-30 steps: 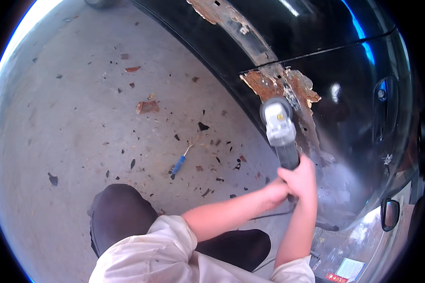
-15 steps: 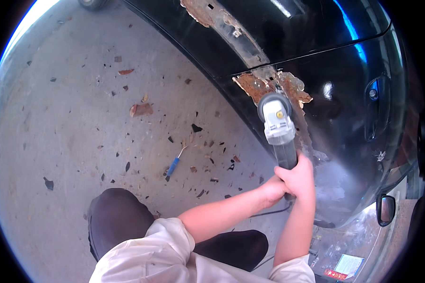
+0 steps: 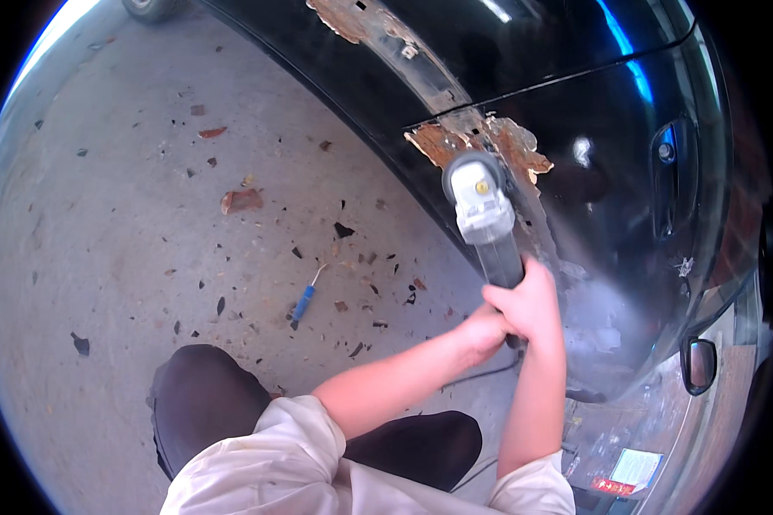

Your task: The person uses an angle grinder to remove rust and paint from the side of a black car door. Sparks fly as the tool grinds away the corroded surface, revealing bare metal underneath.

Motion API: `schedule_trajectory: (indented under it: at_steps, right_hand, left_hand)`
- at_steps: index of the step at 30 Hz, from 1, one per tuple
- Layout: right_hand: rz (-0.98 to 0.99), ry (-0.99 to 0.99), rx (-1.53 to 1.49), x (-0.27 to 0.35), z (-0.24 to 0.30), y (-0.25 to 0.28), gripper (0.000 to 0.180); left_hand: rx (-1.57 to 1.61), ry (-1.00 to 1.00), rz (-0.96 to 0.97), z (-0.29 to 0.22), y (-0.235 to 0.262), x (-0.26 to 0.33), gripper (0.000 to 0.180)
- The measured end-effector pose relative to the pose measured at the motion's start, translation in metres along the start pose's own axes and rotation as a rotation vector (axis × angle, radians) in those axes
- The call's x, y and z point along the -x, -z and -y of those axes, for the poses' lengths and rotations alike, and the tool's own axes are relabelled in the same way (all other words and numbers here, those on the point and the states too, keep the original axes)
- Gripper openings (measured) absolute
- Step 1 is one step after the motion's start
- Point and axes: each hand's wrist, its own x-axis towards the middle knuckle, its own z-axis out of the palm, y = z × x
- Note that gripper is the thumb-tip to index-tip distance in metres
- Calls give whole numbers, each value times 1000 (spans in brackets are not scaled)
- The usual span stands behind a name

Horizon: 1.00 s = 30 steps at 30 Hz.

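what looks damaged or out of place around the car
The black car door has a ragged, rust-brown patch beside the grinder, breaking its glossy surface. Brown and dark fragments litter the floor, a blue-handled tool lying loose among them.

On the left I have room to reach over the floor [image 3: 120, 257], above low scraps [image 3: 242, 202] and a blue-handled tool [image 3: 303, 303]. The black car body [image 3: 610, 189] blocks my right; the grinder [image 3: 487, 210] fills the space just beyond my right hand [image 3: 531, 300].
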Motion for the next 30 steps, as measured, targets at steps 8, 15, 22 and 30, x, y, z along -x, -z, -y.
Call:
schedule_trajectory:
  at_steps: [8, 15, 22, 30]
  right_hand:
    - [88, -66, -87, 32, -33, -14, 54]
    - [183, 49, -156, 70, -52, -41, 54]
    - [146, -14, -608, 65, -43, -88, 50]
    - [3, 34, -1219, 63, 37, -222, 47]
  left_hand:
    - [9, 92, -71, 38, 5, 33, 31]
    - [-142, -14, -227, 78, 27, 79, 29]
    - [-478, 264, -283, -19, 34, 115, 29]
    - [-1242, 668, -452, -163, 68, 169, 42]
